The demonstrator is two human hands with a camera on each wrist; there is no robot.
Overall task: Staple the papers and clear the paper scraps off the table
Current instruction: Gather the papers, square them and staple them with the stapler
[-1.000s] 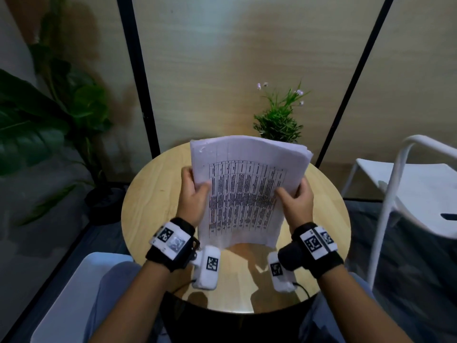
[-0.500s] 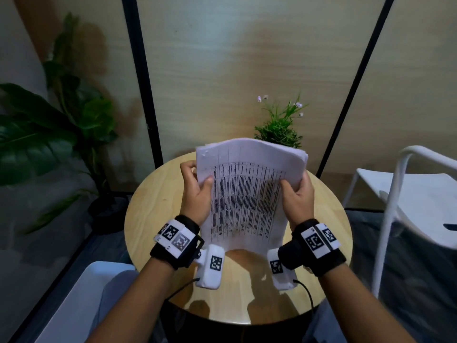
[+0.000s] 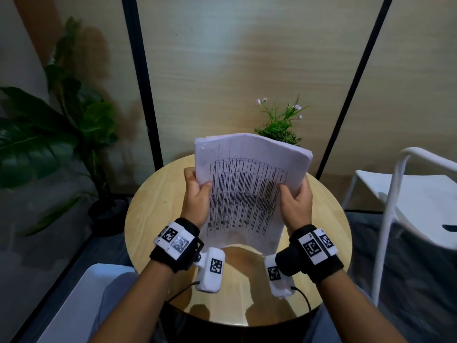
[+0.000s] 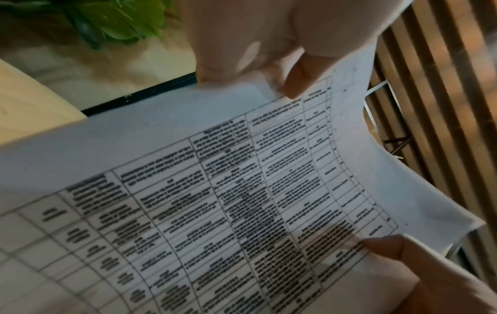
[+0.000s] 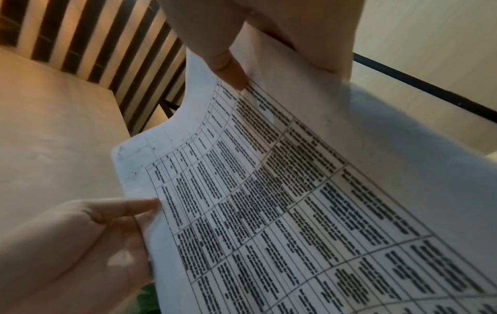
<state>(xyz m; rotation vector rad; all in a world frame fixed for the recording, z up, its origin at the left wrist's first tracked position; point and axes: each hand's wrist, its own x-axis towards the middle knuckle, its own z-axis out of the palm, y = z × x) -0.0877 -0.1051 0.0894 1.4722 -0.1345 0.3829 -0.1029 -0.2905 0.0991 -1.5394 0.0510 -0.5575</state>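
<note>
Fingers (image 3: 207, 186) of both hands pinch the curved white printed paper stack (image 3: 247, 194) at 9 and 3 o'clock; lower edge should be tapped square on the round wooden table (image 3: 158, 219) before stapling.

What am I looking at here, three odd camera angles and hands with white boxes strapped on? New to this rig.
No machine: a person works with bare hands. The boxes are wrist cameras. The big picture comes from a head camera looking down at a round wooden table. The other two look along each hand. The left hand and right hand each grip a side of a stack of papers printed with a table, held upright with its lower edge at the tabletop. A small green plant stands behind it, a white chair to the right. No stapler or scraps show.
</note>
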